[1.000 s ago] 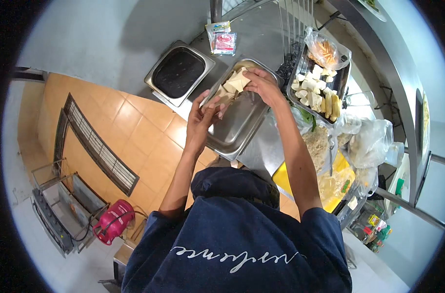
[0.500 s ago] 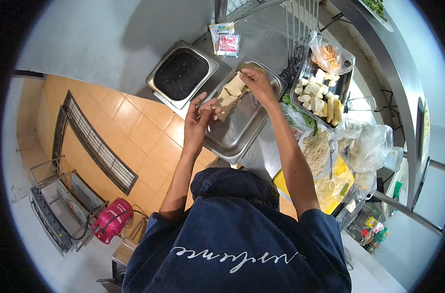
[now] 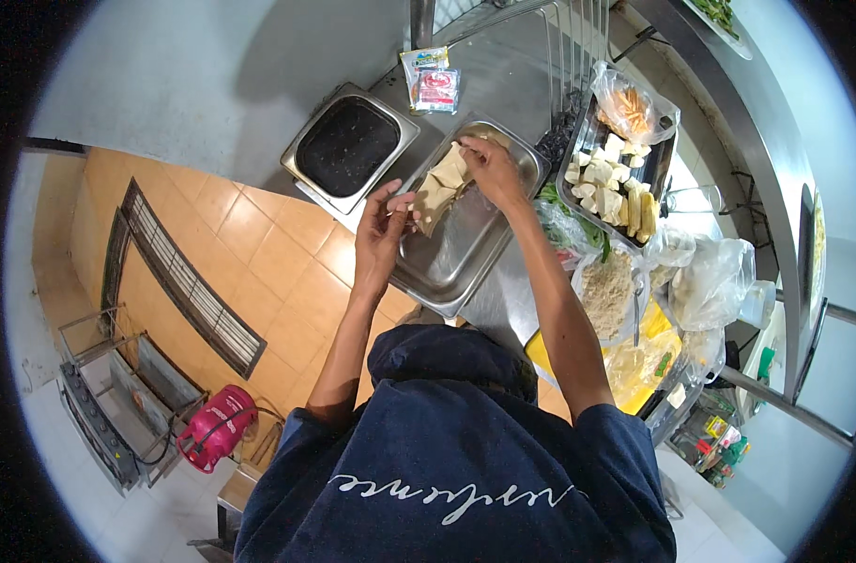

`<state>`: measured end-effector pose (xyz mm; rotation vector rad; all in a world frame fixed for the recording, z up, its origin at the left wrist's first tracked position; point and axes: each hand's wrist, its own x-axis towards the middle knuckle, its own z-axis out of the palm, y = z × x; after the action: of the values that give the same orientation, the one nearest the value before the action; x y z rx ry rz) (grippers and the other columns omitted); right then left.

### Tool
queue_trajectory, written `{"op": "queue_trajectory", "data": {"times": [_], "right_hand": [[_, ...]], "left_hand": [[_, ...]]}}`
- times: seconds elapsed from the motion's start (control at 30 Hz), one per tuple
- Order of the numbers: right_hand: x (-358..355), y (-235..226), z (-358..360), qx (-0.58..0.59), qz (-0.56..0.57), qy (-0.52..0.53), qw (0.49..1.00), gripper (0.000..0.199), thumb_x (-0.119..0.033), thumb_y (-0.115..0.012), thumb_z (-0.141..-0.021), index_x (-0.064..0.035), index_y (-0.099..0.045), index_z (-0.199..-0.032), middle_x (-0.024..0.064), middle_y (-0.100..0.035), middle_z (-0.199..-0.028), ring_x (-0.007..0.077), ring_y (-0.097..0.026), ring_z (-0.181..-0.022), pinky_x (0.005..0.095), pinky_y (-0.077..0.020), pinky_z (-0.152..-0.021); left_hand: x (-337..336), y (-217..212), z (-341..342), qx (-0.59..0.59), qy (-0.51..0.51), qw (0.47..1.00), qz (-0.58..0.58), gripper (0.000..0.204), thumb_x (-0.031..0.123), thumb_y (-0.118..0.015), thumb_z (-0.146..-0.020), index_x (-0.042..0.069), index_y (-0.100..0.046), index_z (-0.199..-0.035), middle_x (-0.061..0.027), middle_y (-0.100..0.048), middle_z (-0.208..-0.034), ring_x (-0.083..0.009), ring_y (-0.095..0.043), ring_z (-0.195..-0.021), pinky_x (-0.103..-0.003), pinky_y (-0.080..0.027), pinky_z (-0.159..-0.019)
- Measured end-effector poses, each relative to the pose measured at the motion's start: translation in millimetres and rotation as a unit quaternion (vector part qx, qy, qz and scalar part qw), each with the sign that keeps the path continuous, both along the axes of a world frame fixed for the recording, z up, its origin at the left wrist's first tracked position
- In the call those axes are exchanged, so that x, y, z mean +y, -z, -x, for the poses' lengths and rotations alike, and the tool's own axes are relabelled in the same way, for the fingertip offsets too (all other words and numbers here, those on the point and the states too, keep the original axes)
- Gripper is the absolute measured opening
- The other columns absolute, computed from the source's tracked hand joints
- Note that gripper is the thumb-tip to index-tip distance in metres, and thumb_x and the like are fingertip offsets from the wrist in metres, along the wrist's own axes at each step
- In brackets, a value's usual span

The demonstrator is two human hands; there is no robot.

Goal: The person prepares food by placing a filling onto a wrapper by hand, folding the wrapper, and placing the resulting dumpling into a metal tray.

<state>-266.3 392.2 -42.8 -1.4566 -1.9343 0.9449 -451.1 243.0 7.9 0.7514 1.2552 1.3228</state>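
A long, pale beige folded sheet (image 3: 437, 193), creased and soft like dough or a wrapper, stretches between my hands over a rectangular steel pan (image 3: 447, 280). At its lower left end my left hand (image 3: 381, 225) grips the edge, thumb and fingers bent around it. My right hand (image 3: 494, 172) pinches the upper right end above the pan's far part. Whether the middle rests on the pan's bottom or hangs above it, I cannot tell. My fingers hide both ends of the sheet.
Left of the pan stands a steel container with dark contents (image 3: 348, 143); small packets (image 3: 435, 86) lie behind. To the right are a tray (image 3: 661, 174) of pale cut pieces, leafy greens (image 3: 592, 235), a bag of crumbs (image 3: 608, 291) and a yellow tray (image 3: 653, 349). A metal rack (image 3: 578, 56) stands behind.
My right hand has shifted slightly down and left with its end of the sheet. My left hand stays nearly in place, still at the lower end.
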Motion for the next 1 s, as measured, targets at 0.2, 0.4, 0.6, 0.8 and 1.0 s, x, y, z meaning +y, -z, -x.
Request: {"op": "queue_trajectory", "data": {"times": [0.2,0.4,0.6,0.8,1.0], "right_hand": [[-11,-7,-9,0.026,0.022,0.023,0.999,0.031,-0.022,-0.063,-0.094,-0.0067,-0.067,-0.121,0.0117,-0.067,-0.117,0.0221,-0.066,-0.094,0.0332,-0.0511,-0.086],[-39,-38,-22,0.046,-0.071,0.052,0.995,0.029,-0.012,-0.06,-0.089,-0.0074,-0.068,-0.117,0.0185,-0.066,-0.114,0.0359,-0.059,-0.107,0.0429,-0.0454,-0.097],[-43,-27,-33,-0.023,-0.116,0.026,0.993,0.037,0.0,-0.057,-0.084,-0.0085,-0.067,-0.118,0.0153,-0.063,-0.108,0.0357,-0.057,-0.103,0.0443,-0.0437,-0.097],[-42,-20,-16,-0.073,-0.156,0.04,0.984,0.043,-0.002,-0.059,-0.082,-0.014,-0.067,-0.122,0.0134,-0.058,-0.117,0.0337,-0.052,-0.111,0.0452,-0.0407,-0.101],[-44,-21,-10,-0.122,-0.153,-0.007,0.981,0.046,-0.002,-0.062,-0.079,-0.0199,-0.069,-0.122,0.0131,-0.053,-0.128,0.0331,-0.046,-0.12,0.0483,-0.0376,-0.104]], "left_hand": [[2,-1,-7,0.03,0.018,0.999,0.0,0.039,0.018,-0.054,-0.102,0.005,-0.046,-0.138,-0.0089,-0.064,-0.119,-0.0127,-0.062,-0.094,-0.027,-0.051,-0.081],[6,-3,-11,0.074,0.014,0.997,-0.009,0.036,0.017,-0.054,-0.102,0.004,-0.05,-0.135,-0.0072,-0.066,-0.115,-0.012,-0.061,-0.094,-0.026,-0.05,-0.081],[33,-1,-7,0.226,0.044,0.968,-0.103,0.026,0.015,-0.055,-0.101,0.003,-0.062,-0.122,-0.0068,-0.067,-0.113,-0.0123,-0.06,-0.101,-0.027,-0.047,-0.084],[43,1,-7,0.466,0.076,0.864,-0.175,0.025,0.013,-0.059,-0.096,0.007,-0.067,-0.118,-0.0151,-0.067,-0.111,-0.0313,-0.061,-0.097,-0.04,-0.048,-0.088],[49,1,-17,0.602,0.094,0.77,-0.191,0.029,0.016,-0.063,-0.09,0.015,-0.069,-0.119,-0.01,-0.064,-0.114,-0.031,-0.057,-0.103,-0.045,-0.043,-0.088]]}}
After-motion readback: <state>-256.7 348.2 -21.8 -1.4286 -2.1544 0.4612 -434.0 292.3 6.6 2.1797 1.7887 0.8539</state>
